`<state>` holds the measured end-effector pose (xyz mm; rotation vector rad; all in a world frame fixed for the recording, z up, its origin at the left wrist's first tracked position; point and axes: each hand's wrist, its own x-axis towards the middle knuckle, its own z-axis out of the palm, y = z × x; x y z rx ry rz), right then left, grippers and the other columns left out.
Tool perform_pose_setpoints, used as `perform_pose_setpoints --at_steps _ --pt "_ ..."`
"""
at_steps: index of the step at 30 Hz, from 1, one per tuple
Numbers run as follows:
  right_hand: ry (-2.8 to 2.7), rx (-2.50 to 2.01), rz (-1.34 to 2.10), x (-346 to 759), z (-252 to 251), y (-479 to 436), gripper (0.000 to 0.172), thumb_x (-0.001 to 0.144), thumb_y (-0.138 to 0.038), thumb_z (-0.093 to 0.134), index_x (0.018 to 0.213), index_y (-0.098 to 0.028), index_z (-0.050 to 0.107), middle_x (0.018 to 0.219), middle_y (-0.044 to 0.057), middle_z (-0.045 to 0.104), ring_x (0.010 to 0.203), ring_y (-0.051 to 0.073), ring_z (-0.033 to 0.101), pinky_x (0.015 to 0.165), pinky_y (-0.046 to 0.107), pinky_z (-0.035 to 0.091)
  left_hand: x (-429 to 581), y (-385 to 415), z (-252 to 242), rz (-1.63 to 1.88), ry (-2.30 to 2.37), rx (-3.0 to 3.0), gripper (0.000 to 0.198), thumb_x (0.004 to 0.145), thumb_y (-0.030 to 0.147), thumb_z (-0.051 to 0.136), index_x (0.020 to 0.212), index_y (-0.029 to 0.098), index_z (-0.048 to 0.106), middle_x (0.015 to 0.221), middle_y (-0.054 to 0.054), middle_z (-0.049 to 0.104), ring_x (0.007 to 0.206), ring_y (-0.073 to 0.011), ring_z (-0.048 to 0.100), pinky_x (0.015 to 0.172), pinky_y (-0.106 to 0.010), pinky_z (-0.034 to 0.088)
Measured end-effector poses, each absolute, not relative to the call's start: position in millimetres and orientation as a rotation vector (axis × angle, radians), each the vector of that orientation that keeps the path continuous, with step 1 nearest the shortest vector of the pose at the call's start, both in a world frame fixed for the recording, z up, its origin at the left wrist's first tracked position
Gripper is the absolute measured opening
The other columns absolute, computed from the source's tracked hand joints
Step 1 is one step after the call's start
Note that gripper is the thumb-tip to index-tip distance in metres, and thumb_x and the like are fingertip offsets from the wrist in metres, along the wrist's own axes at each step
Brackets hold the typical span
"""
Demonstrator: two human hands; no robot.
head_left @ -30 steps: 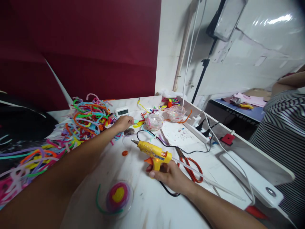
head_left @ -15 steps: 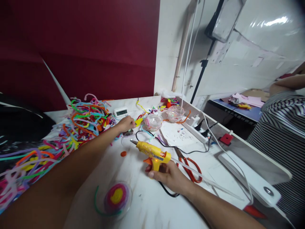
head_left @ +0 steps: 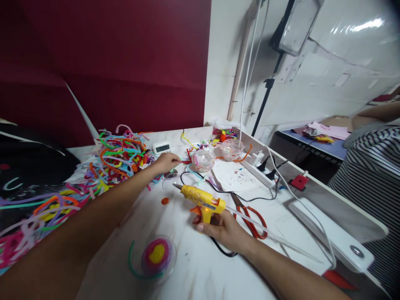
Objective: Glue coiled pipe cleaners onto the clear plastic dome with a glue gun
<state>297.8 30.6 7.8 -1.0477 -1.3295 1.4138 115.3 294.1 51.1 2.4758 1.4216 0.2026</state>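
My right hand [head_left: 226,230] is wrapped around the handle of a yellow hot glue gun [head_left: 200,198]. The gun's nozzle points left, and a long clear glue stick [head_left: 275,236] sticks out of its back. Across the table, my left hand [head_left: 168,162] has its fingers drawn together by some red fuzzy pieces [head_left: 187,158]; what is between the fingertips is too small to make out. In front lies a clear round dish holding a coil of yellow, pink and purple pipe cleaner [head_left: 157,254]. A green pipe cleaner [head_left: 130,262] curves around its left side.
Tangled pipe cleaners [head_left: 121,154] are heaped at left. Behind are a small digital clock [head_left: 161,148] and clear bowls [head_left: 203,160]. Red-handled scissors [head_left: 258,225], a power strip [head_left: 261,171] and a black cord lie right. A person in a striped top [head_left: 368,166] stands beyond.
The yellow piece beside my left fingers is no longer visible, and red pieces now show there. The whole view has shifted slightly. My right hand keeps its hold on the glue gun.
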Motion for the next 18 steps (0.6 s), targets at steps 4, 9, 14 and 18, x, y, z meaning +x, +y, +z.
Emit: perform_pose_setpoints --at_steps 4,9,14,18 --pt "-1.329 -1.063 1.418 298.1 9.1 31.0 0.042 0.077 -0.048 0.074 0.102 -0.016 0.063 0.095 0.006 0.066 0.088 0.019 0.061 0.08 0.033 0.049 138.8 298.8 40.5 0.13 1.537 2.417 0.032 0.093 0.034 0.06 0.12 0.017 0.059 0.123 -0.009 0.06 0.105 -0.0239 0.062 0.087 -0.042 0.055" --pt "-1.323 -1.073 1.445 298.9 11.1 30.7 0.041 0.078 -0.047 0.073 0.104 -0.017 0.064 0.096 0.006 0.066 0.088 0.019 0.06 0.08 0.032 0.048 152.7 307.7 32.5 0.052 1.674 2.31 0.034 0.092 0.034 0.061 0.122 0.017 0.058 0.123 -0.009 0.06 0.105 -0.0237 0.062 0.087 -0.043 0.055" --pt "-1.326 -1.065 1.425 299.5 11.0 31.1 0.042 0.078 -0.047 0.073 0.105 -0.017 0.064 0.096 0.006 0.066 0.088 0.02 0.061 0.079 0.033 0.048 156.5 311.4 27.8 0.086 1.653 2.263 0.033 0.092 0.033 0.061 0.122 0.018 0.058 0.123 -0.009 0.06 0.106 -0.0238 0.062 0.087 -0.042 0.055" --pt "-1.355 -1.087 1.385 299.7 11.8 30.7 0.041 0.078 -0.048 0.072 0.104 -0.017 0.065 0.095 0.007 0.067 0.087 0.02 0.061 0.077 0.032 0.049 148.9 306.5 37.2 0.172 1.602 2.222 0.034 0.093 0.034 0.06 0.122 0.017 0.058 0.123 -0.009 0.06 0.105 -0.0242 0.062 0.087 -0.043 0.055"
